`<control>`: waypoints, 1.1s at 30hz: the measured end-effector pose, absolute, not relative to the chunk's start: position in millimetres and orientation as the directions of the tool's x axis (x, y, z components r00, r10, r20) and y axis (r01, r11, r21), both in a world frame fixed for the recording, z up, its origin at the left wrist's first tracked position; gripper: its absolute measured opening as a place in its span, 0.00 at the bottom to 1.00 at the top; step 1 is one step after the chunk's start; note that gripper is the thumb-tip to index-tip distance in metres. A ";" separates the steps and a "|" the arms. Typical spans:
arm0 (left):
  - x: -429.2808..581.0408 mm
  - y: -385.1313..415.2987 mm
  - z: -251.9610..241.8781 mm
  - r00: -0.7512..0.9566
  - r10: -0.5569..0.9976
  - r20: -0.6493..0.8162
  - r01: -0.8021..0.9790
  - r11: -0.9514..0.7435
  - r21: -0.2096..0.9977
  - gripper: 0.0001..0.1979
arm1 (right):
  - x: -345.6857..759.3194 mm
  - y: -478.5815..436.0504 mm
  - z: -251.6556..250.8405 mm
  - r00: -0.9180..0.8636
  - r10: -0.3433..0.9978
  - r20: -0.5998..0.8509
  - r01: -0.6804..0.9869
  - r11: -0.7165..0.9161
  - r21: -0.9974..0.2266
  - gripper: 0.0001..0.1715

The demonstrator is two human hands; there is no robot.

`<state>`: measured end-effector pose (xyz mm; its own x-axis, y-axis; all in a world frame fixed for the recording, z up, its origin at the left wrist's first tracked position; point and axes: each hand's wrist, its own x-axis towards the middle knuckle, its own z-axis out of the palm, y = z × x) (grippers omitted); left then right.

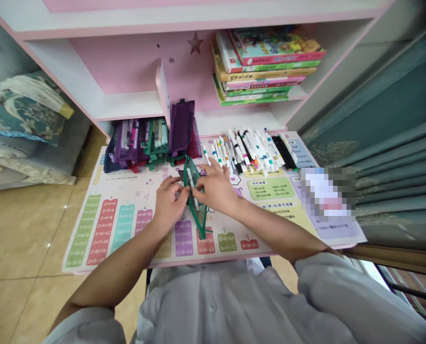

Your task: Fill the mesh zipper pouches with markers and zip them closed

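**Green mesh pouch [199, 220] held on end between both hands**

The left hand [169, 203] is closed, its fingers gripping the near side of the pouch's opening. The right hand [216, 187] is also closed, pinching a white marker [192, 187] at the pouch's mouth; how far the marker reaches inside cannot be told. The pouch stands nearly upright, its lower end resting on a times-table mat [107, 229] that covers the bench [213, 261].

Just beyond the hands, many loose markers [249, 153] lie side by side across the mat, mostly white-barrelled with a few black. To their left, filled mesh pouches [129, 145] in purple and green stand in a row, with an unfilled-looking purple mesh pouch [181, 126] propped upright beside a white divider [163, 93]. Above, a stack of children's books [266, 67] lies on a pink-backed shelf [127, 67]. A teal curtain [395, 167] hangs to the right, and a patterned cushion [23, 110] sits left, above the tiled floor [19, 229].
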<state>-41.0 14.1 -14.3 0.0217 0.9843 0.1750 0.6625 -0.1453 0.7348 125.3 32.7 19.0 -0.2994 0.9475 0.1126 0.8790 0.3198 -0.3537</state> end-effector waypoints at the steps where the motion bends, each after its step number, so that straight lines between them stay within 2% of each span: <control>1: -40.9 13.9 -14.0 0.022 0.985 0.171 0.663 -0.143 0.735 0.15 | 129.5 40.2 17.3 -0.243 0.954 0.173 0.882 0.292 -0.369 0.14; 4: -40.4 13.4 -13.4 0.023 0.988 0.153 0.662 -0.129 0.739 0.16 | 141.9 65.4 5.9 -0.055 0.958 0.280 0.916 0.160 -0.368 0.14; 7: -40.4 13.3 -13.3 0.022 0.989 0.144 0.659 -0.123 0.742 0.16 | 149.4 83.9 -10.3 0.014 0.968 0.251 0.942 0.071 -0.327 0.17; 13: -40.9 13.7 -14.7 0.027 0.984 0.174 0.661 -0.148 0.735 0.16 | 150.9 90.9 -25.8 0.028 0.973 0.231 0.952 0.045 -0.303 0.26; 22: -41.3 16.0 -12.9 0.044 0.989 0.141 0.669 -0.134 0.731 0.15 | 151.7 94.8 -25.6 -0.021 0.994 0.109 0.980 0.042 -0.194 0.18; 25: -42.5 17.4 -12.0 0.053 0.990 0.129 0.673 -0.131 0.728 0.15 | 151.6 91.4 -19.9 -0.047 0.991 0.125 0.968 0.077 -0.239 0.15; 29: -45.2 19.1 -11.1 0.059 0.991 0.120 0.680 -0.128 0.722 0.15 | 148.5 75.0 2.6 -0.070 0.971 0.230 0.920 0.152 -0.360 0.10; 33: -47.3 21.1 -9.8 0.063 0.991 0.121 0.691 -0.131 0.711 0.13 | 140.6 47.5 30.8 -0.139 0.949 0.282 0.837 0.265 -0.479 0.11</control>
